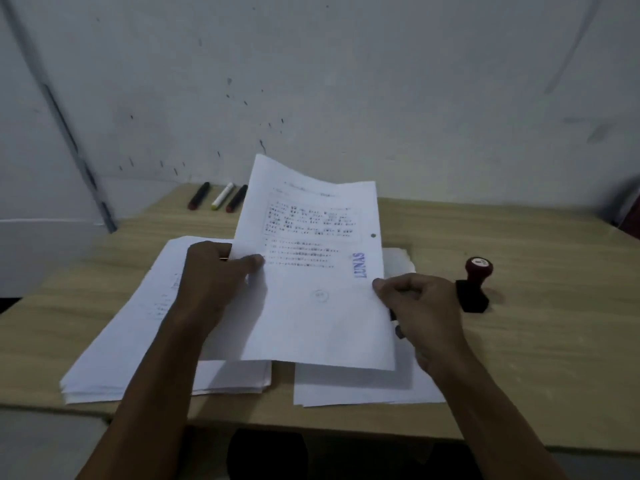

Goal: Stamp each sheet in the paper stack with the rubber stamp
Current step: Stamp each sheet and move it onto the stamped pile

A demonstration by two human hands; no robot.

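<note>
- Both hands hold one sheet [311, 271] up off the desk [519, 358], tilted toward the camera.
- The left hand [214, 275] pinches the sheet's left edge, thumb on the printed face, fingers behind.
- The right hand [422, 306] is closed on the sheet's right edge, thumb tip on the front near the lower part of that edge.
- The sheet carries blurred printed text and a blue mark [360, 265] reading "LUNAS", running sideways just above the right thumb.
- Under the left hand and forearm lies a thick stack [114, 358] of paper.
- Below the held sheet, between the wrists and under the right hand, lies a thinner pile [346, 389].
- The stamp [476, 282], red knob on a dark base, stands upright on the desk just right of the right hand, not touched.
- Three markers [221, 197] lie side by side beyond the left hand, at the desk's far edge by the wall [346, 81].
</note>
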